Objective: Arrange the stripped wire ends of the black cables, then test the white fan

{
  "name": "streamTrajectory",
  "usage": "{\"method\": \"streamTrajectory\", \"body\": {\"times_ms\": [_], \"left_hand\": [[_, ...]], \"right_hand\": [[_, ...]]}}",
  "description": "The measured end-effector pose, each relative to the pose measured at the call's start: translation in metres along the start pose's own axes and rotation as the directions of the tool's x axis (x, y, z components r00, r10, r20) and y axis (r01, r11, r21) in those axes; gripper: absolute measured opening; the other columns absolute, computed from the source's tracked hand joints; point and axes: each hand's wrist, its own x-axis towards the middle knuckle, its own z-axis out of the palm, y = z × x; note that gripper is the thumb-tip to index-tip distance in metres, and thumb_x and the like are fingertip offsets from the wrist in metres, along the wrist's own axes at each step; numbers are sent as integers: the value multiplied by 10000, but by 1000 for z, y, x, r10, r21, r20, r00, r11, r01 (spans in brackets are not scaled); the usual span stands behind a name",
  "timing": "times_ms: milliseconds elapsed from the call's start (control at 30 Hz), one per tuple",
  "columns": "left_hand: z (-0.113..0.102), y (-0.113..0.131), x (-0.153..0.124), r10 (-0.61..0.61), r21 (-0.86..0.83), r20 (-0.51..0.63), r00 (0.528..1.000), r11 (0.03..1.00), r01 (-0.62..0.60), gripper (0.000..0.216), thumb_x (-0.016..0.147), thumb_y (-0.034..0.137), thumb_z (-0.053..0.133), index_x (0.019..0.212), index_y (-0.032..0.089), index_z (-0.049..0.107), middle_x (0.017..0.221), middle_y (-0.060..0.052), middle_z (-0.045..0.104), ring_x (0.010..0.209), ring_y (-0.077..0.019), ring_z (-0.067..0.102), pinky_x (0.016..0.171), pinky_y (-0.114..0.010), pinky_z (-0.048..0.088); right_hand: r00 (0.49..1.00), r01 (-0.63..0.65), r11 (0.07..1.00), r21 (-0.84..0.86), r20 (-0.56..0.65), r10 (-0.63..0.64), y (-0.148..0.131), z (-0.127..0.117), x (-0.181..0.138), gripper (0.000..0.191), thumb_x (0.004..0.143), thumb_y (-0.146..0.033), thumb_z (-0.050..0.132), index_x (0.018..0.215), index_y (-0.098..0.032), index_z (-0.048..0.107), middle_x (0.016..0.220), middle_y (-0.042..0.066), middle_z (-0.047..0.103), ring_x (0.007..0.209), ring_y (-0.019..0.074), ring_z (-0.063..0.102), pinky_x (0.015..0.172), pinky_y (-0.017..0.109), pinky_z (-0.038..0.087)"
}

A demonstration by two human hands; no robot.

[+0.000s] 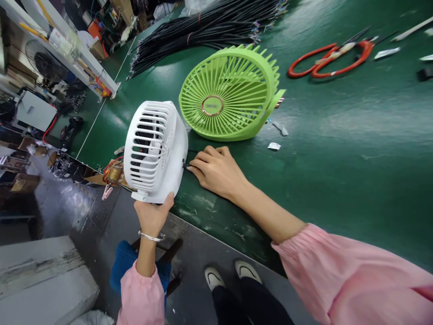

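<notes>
A white fan housing (pixel 152 151) with a slatted grille stands tilted over the near edge of the green table. My left hand (pixel 153 213) grips its lower rim, the thumb on the outside and the other fingers mostly hidden. At the housing's right side, my right hand (pixel 216 171) pinches a small black plug (pixel 186 166) against it, beside a small hole. A thin dark cable shows just above those fingers. Right behind the white housing lies a green fan (pixel 230 95) with a radial grille and a round centre badge.
Bundles of black cables (pixel 189 34) lie along the back. Orange-handled scissors (pixel 333 58) rest at the back right, near small white scraps (pixel 274 146). A copper coil with wires (pixel 115 174) sits by the left edge. Below are a blue-covered stool (pixel 124 266) and a large pale box (pixel 47 280).
</notes>
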Motion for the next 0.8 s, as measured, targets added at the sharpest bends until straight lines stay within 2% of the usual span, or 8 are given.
{"method": "streamTrajectory", "body": {"times_ms": [367,600,800], "left_hand": [[1,7,0,-32,2,-25,999,999,32,353,624,408,721,849,136,721,920,-134,756,971,-337,687,857,-421,548],[3,12,-1,-63,62,-49,997,996,66,263,606,370,736,765,162,722,859,-130,760,961,-347,690,844,-426,550],[2,15,-1,-71,72,-53,996,995,75,266,592,333,751,788,155,728,856,-134,753,969,-350,688,833,-425,556]], "right_hand": [[1000,-3,999,40,-22,3,-2,3,-1,247,929,-218,498,781,-141,681,718,98,634,823,250,482,700,357,291],[1000,-27,987,156,3,27,3,4,0,274,940,-207,474,770,-156,683,700,91,628,804,243,467,673,354,268],[996,-59,965,254,73,42,6,7,0,261,899,-114,447,952,-136,701,755,101,632,800,240,499,654,338,289]]}}
